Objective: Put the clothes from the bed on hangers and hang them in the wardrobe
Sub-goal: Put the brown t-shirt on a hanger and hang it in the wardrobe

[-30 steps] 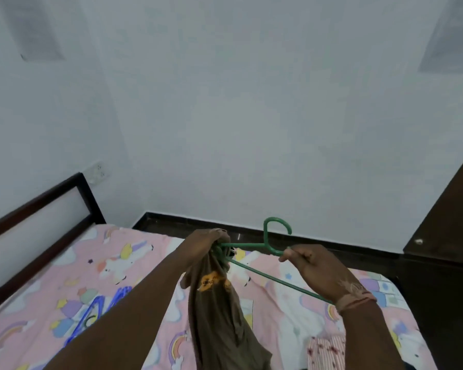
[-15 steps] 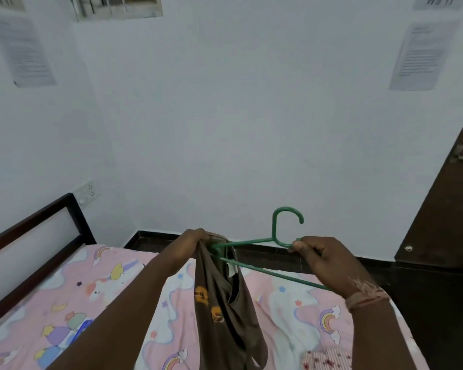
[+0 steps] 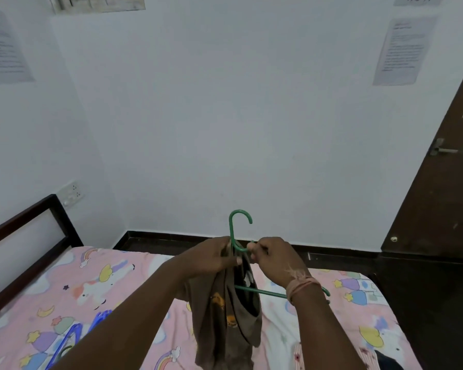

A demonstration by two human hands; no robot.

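A brown garment (image 3: 225, 311) with small orange prints hangs bunched from a green hanger (image 3: 237, 231), held up over the bed (image 3: 118, 287). The left hand (image 3: 211, 259) grips the fabric just beside the hanger's neck; the right hand (image 3: 274, 259) pinches the hanger close by, fingers curled, the hook upright above both. The hanger's lower bar runs out below the right wrist (which wears a thread band). Beneath the grip lies a pink unicorn-print sheet, with a blue hanger (image 3: 78, 335) lower left. Beyond the hands are a white wall (image 3: 225, 116) with paper notices and, right, a dark door (image 3: 439, 196).
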